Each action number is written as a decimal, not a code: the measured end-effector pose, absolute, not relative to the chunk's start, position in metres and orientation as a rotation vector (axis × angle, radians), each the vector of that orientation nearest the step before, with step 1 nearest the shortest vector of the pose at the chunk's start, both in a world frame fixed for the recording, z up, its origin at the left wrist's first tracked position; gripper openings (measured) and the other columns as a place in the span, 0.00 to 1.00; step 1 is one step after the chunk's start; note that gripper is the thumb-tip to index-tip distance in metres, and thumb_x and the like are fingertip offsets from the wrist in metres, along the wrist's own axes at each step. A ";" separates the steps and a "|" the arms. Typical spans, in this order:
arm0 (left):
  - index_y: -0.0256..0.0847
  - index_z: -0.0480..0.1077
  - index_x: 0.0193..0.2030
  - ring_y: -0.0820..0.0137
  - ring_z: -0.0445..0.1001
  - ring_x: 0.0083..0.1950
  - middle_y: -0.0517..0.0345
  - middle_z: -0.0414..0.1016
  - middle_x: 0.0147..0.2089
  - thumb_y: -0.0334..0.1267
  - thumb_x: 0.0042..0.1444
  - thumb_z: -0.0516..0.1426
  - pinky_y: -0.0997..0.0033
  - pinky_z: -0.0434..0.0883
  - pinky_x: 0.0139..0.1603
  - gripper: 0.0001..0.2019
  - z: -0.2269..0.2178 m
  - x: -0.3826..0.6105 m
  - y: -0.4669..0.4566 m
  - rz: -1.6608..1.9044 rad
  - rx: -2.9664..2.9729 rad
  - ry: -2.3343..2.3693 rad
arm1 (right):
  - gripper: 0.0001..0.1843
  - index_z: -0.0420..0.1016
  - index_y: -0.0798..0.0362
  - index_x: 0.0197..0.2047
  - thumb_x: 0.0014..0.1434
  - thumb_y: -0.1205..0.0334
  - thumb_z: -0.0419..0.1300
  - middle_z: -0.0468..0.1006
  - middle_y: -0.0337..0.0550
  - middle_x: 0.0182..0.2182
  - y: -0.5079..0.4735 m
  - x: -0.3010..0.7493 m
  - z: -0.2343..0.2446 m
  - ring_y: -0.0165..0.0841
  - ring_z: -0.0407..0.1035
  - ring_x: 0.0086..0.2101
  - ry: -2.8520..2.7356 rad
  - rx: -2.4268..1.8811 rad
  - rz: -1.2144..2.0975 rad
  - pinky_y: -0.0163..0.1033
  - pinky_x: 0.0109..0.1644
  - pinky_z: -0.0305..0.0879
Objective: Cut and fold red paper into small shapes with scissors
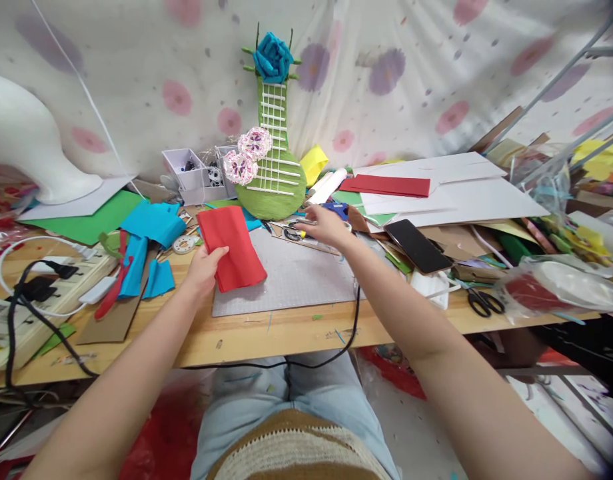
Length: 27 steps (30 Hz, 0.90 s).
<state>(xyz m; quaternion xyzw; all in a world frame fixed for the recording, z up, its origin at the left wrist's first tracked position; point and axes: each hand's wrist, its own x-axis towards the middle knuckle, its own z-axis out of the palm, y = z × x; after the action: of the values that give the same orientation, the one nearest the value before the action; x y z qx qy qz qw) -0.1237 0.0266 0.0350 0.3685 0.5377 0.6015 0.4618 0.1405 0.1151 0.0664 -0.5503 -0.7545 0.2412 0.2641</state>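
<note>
My left hand (202, 268) grips the near edge of a folded red crepe paper (232, 247), thumb on top, holding it tilted over the grey cutting mat (291, 280). My right hand (324, 225) reaches to the back of the mat, fingers curled down onto small tools (291, 233) lying there, by a blue glue gun (336, 211); what the fingers hold I cannot make out. Just behind stands a green guitar-shaped craft (274, 170) with a blue paper rose and two pink flowers.
Blue crepe pieces (149, 240) and a power strip (41, 293) with cables lie left. A phone (417, 245), black scissors (484, 301), white boards (451, 193) and a red sheet (391, 185) sit right. A black cord (355, 320) hangs over the table's front edge.
</note>
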 end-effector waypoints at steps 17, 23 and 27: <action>0.37 0.73 0.39 0.59 0.77 0.41 0.48 0.79 0.41 0.42 0.37 0.67 0.63 0.74 0.38 0.21 0.050 -0.114 0.032 1.126 0.940 1.156 | 0.22 0.71 0.54 0.37 0.35 0.67 0.69 0.79 0.42 0.36 0.081 0.074 0.044 0.35 0.73 0.37 -1.081 -0.910 1.677 0.42 0.45 0.69; 0.37 0.71 0.41 0.60 0.73 0.49 0.52 0.78 0.44 0.43 0.40 0.65 0.60 0.69 0.50 0.21 0.050 -0.095 0.042 1.457 1.077 1.137 | 0.19 0.72 0.53 0.34 0.36 0.60 0.68 0.77 0.40 0.35 0.081 0.078 0.061 0.37 0.70 0.40 -1.313 -0.895 1.316 0.43 0.47 0.66; 0.37 0.70 0.43 0.60 0.73 0.50 0.52 0.77 0.46 0.40 0.39 0.64 0.60 0.69 0.51 0.22 0.039 -0.093 0.043 1.508 1.107 1.155 | 0.20 0.72 0.53 0.35 0.36 0.59 0.68 0.77 0.40 0.36 0.080 0.080 0.052 0.35 0.70 0.40 -1.326 -0.824 1.362 0.41 0.47 0.65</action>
<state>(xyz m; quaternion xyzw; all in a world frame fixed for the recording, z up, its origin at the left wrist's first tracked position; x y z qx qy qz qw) -0.0929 0.0435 0.0391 0.4488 0.4679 0.6109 0.4544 0.0805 0.0796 0.0519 -0.3422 -0.5507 0.5656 0.5095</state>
